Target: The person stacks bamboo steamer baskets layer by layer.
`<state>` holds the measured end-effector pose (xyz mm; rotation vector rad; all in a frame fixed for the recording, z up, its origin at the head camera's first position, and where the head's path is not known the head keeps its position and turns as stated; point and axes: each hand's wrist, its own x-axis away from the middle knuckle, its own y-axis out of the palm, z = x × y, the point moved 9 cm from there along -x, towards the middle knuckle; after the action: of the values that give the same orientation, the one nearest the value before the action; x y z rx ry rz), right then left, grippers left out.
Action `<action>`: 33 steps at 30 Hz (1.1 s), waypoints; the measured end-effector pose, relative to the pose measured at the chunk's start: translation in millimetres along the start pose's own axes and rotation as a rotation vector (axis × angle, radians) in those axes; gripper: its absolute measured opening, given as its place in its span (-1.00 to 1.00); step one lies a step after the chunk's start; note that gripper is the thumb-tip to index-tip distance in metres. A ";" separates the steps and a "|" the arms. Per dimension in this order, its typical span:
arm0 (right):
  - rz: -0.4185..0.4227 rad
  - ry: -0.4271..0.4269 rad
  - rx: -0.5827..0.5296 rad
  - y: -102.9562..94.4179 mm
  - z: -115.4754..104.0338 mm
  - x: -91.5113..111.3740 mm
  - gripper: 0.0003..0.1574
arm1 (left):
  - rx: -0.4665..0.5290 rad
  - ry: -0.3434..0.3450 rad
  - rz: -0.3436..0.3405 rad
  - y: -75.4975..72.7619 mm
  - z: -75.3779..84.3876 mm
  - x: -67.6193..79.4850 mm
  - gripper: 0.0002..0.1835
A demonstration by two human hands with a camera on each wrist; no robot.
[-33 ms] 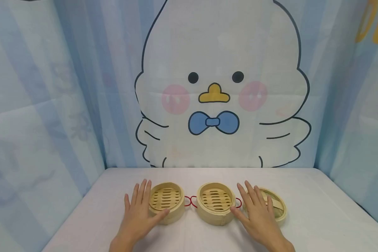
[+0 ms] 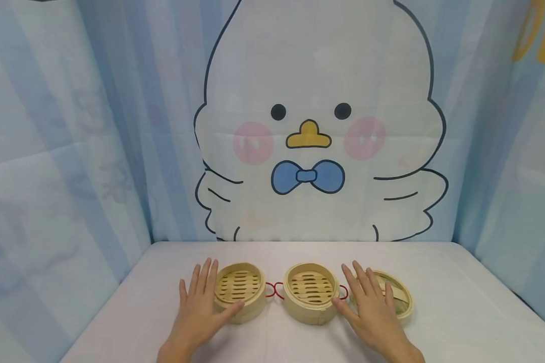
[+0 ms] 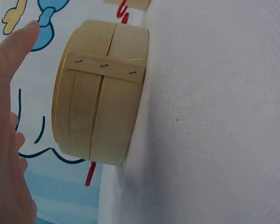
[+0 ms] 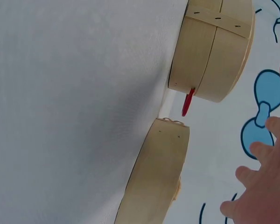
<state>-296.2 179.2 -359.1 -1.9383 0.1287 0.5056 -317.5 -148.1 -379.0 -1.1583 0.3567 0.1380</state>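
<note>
Two round bamboo steamer baskets stand on the white table, slatted bottoms showing inside. My left hand [image 2: 202, 315], fingers straight and spread, hovers at the near left side of the left basket [image 2: 252, 308]. Its thumb overlaps that basket's front in the head view; the left wrist view shows the stapled wall [image 3: 107, 102] beyond the thumb. My right hand [image 2: 373, 317] is likewise spread and holds nothing. Its thumb reaches toward the middle basket [image 2: 306, 315], while its fingers partly hide a bamboo lid [image 2: 405, 297] on the right. The lid's side [image 4: 156, 168] shows in the right wrist view.
Red loop handles [image 2: 279, 290] stick out from the baskets' sides, nearly meeting between them. Behind the white table [image 2: 131, 307] hangs a cloth backdrop [image 2: 313, 212] with a cartoon bird, and blue-striped cloth walls stand on both sides.
</note>
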 end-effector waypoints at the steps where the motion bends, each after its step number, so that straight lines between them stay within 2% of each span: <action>1: 0.000 0.000 -0.001 -0.4 0.0 0.0 -0.10 | 0.003 -0.003 -0.003 0.0 -0.4 0.0 0.19; 6: 0.005 -0.004 -0.004 -1.8 -0.3 0.5 -0.10 | 0.006 -0.012 -0.006 -0.6 -2.1 1.3 0.20; 11: 0.019 -0.015 -0.005 -2.6 -1.2 0.9 -0.10 | 0.025 0.018 0.031 -4.1 -0.5 2.6 0.20; 23: 0.155 -0.140 -0.019 -11.1 -16.3 -4.9 -0.15 | 0.132 0.047 0.083 -7.6 -3.6 -0.3 0.20; 28: 0.115 -0.126 -0.060 -6.3 -20.2 -9.5 -0.18 | 0.182 0.029 0.049 0.7 -7.5 -0.3 0.21; 33: 0.036 -0.102 -0.090 5.8 -24.3 -9.9 -0.18 | 0.236 -0.028 -0.008 9.0 -11.7 0.7 0.24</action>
<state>-300.1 153.6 -351.9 -1.9960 0.0762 0.6425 -321.9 -155.2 -391.2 -0.9237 0.3340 0.1026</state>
